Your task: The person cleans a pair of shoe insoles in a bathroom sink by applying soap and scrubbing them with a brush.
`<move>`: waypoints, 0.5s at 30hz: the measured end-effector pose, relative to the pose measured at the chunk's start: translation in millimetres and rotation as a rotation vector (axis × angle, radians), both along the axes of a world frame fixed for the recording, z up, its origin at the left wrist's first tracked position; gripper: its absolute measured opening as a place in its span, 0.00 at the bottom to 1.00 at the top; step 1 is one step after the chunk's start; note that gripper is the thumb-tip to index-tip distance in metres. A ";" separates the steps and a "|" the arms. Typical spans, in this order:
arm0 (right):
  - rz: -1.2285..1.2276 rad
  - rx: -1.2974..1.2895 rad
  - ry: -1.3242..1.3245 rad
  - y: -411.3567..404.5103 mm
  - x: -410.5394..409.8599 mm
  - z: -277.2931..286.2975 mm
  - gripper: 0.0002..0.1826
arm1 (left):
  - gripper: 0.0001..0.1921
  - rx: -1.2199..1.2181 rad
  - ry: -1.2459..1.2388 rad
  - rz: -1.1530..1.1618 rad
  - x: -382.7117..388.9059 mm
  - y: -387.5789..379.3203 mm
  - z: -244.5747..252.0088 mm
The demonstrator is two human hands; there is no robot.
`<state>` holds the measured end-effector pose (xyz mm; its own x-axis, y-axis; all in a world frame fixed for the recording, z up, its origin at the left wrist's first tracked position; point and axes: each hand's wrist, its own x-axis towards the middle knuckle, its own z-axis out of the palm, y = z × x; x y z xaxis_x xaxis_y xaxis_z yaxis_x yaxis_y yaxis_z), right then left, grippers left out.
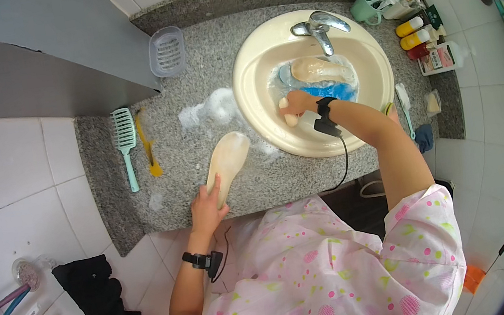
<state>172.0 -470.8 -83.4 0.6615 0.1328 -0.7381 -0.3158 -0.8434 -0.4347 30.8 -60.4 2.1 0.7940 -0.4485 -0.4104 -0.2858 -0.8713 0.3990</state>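
Observation:
Resting on the granite counter at a slant is a beige shoe insole (pixel 231 156) with some foam near its toe end. My left hand (pixel 208 208) grips its lower end, the index finger laid along the surface. Over the near left part of the cream oval sink (pixel 260 129), my right hand (pixel 298 103) holds a pale, rounded object (pixel 290 117), perhaps a bar of soap; my fingers partly cover it. Beyond that hand, a second beige insole (pixel 319 70) and a bright blue item (pixel 328 92) lie in sudsy water. Foam (pixel 217 106) sits on the counter left of the sink.
A chrome faucet (pixel 322 32) stands at the sink's back. Left are a clear soap dish (pixel 167 53), a mint hairbrush (pixel 127 147) and a yellow item (pixel 148 146). Right are a green cup (pixel 365 7), several bottles (pixel 414 39) and a white-headed brush (pixel 404 103).

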 end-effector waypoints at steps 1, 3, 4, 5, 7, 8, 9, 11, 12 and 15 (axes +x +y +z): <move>-0.109 0.061 0.092 4.7 -4.8 5.3 0.28 | 0.46 -0.019 -0.009 -0.003 -0.3 1.0 -1.0; -0.232 0.178 0.065 10.6 -15.5 8.2 0.26 | 0.46 -0.038 -0.024 -0.009 -0.2 2.2 -0.7; -0.351 0.295 0.041 13.3 -20.7 10.8 0.24 | 0.46 -0.019 0.002 -0.012 0.3 1.8 0.5; -0.351 0.295 0.034 14.4 -25.7 14.2 0.24 | 0.47 0.001 0.028 -0.015 0.6 1.3 1.2; -0.420 0.369 -0.034 25.4 -34.7 47.1 0.22 | 0.47 0.005 -0.012 -0.047 -0.6 1.0 -6.8; -0.224 0.286 -0.208 42.6 -40.9 106.1 0.20 | 0.48 0.012 -0.042 -0.072 -2.0 2.3 -9.5; -0.236 0.284 -0.220 43.9 -47.6 98.5 0.20 | 0.48 0.010 -0.052 -0.086 2.4 -4.2 -7.1; 0.096 0.072 -0.559 50.6 -57.8 67.5 0.22 | 0.49 0.042 -0.027 -0.147 6.1 -16.0 -3.6; 0.113 0.093 -0.510 62.7 -63.7 66.5 0.23 | 0.50 0.008 -0.141 -0.181 4.2 -16.1 -11.2; 0.116 0.124 -0.418 111.3 -80.4 101.0 0.22 | 0.51 -0.005 -0.177 -0.150 -2.0 -15.9 -18.0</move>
